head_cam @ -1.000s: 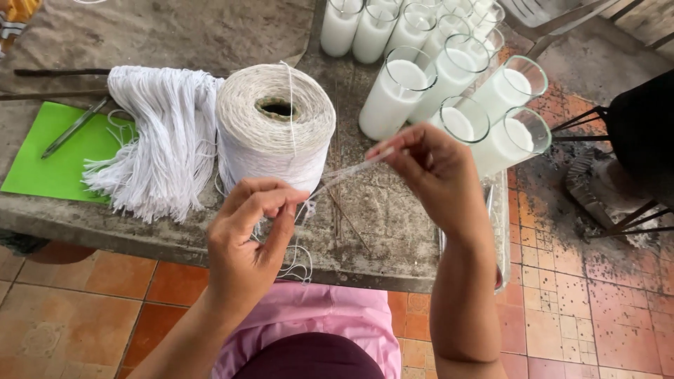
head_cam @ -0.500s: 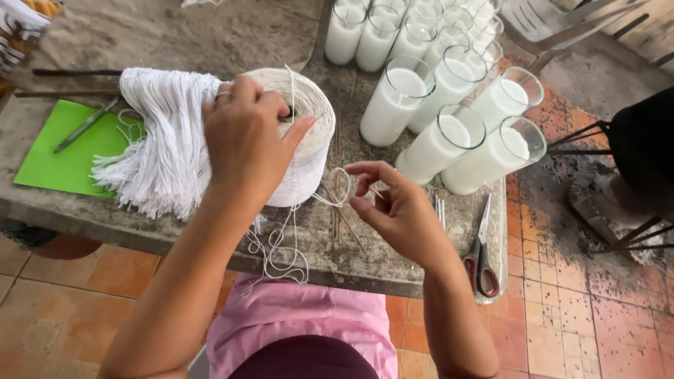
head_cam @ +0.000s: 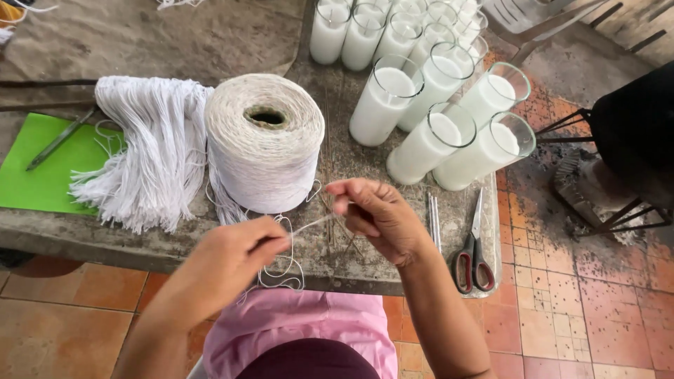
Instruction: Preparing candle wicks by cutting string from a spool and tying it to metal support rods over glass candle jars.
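White cotton string (head_cam: 309, 225) runs taut between the two hands at the near edge of the tabletop (head_cam: 175, 42): the left hand (head_cam: 228, 263) is closed in a pinch on one end, the right hand (head_cam: 375, 214) pinches the other end between thumb and fingertips, and slack loops of the same string hang over the edge toward the pink apron below. Judging by what lies about, the work looks partly done: a thick bundle of cut white strands (head_cam: 151, 151) already rests beside the large spool of string (head_cam: 263, 144), and the spool looks full, so much appears left. Red-handled scissors (head_cam: 474, 253) lie shut just right of the right hand, near the tabletop's right corner, with thin metal rods (head_cam: 434, 221) beside them. Room for the hands is narrow here, hemmed by the spool ahead and the edge below. Farther back, tall glass candle jars (head_cam: 421, 91) filled with white wax crowd the right side, some tilted against each other, while a green sheet (head_cam: 42, 172) with a pen (head_cam: 56, 139) lies at far left.
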